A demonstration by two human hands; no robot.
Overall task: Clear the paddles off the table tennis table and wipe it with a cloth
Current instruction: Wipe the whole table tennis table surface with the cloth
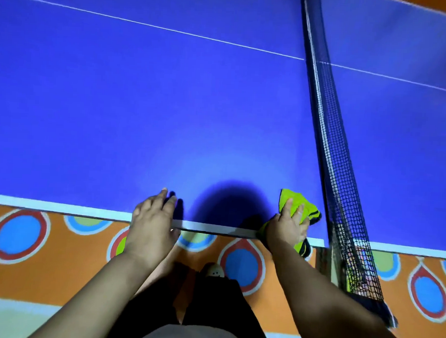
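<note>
At the near edge the left hand [153, 224] lay open, palm flat on the blue tabletop [142, 109]; the right hand [287, 226] pressed a crumpled lime-green cloth with dark trim [295, 206] onto it, just beside the black mesh net [330, 153] at right; whether its fingers gripped the cloth was unclear; unwiped surface stretched left and far; no paddles showed; the white centre line [171, 30] crossed farther off.

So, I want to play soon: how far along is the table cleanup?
No paddles show on the visible blue table, so clearing looks done. Wiping is in hand: the right hand presses a green cloth at the near edge by the net; the left hand rests on the edge. How much remains is unclear.
</note>
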